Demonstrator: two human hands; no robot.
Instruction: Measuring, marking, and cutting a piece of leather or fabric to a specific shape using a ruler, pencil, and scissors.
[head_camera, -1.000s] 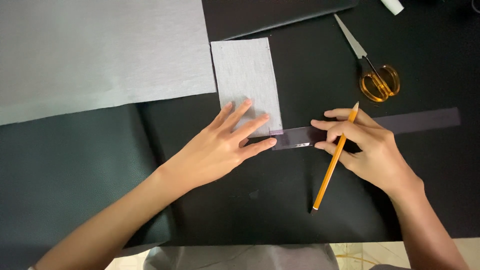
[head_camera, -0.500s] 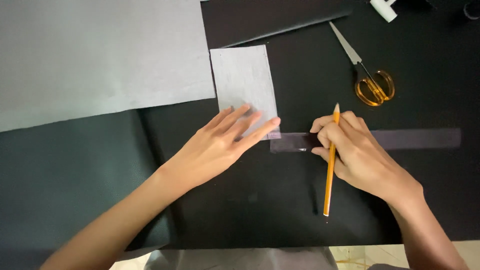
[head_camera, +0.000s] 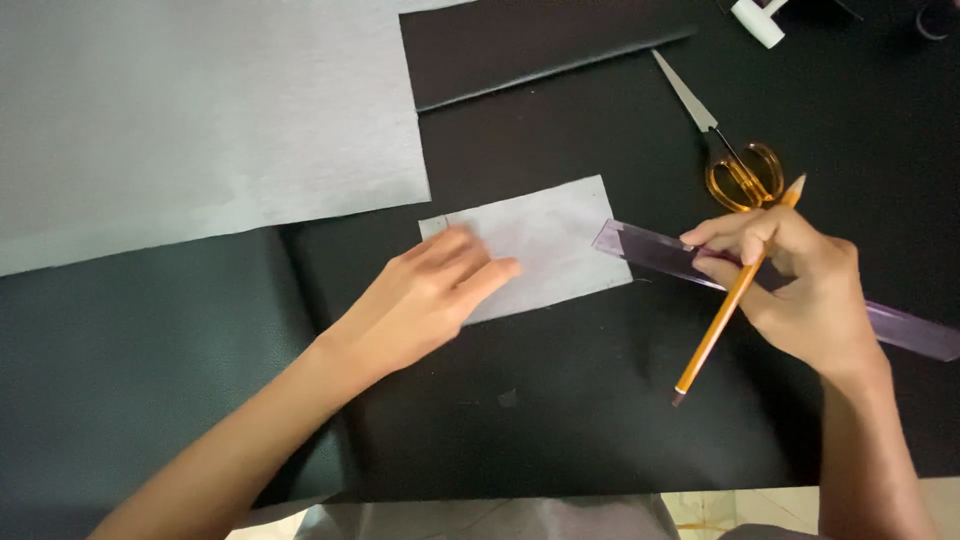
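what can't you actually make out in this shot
1. Left hand, head view: motion-blurred, so the finger contact with the small grey paper is unclear, and it covers the paper's left part.
2. Clear ruler: its middle is hidden under the right hand; its far end is cut off by the right edge.
3. White object at the top edge: cropped, kind unclear.
4. Large grey sheet: runs off the top and left edges.

There were no boxes, labels, signs or screens to see here.
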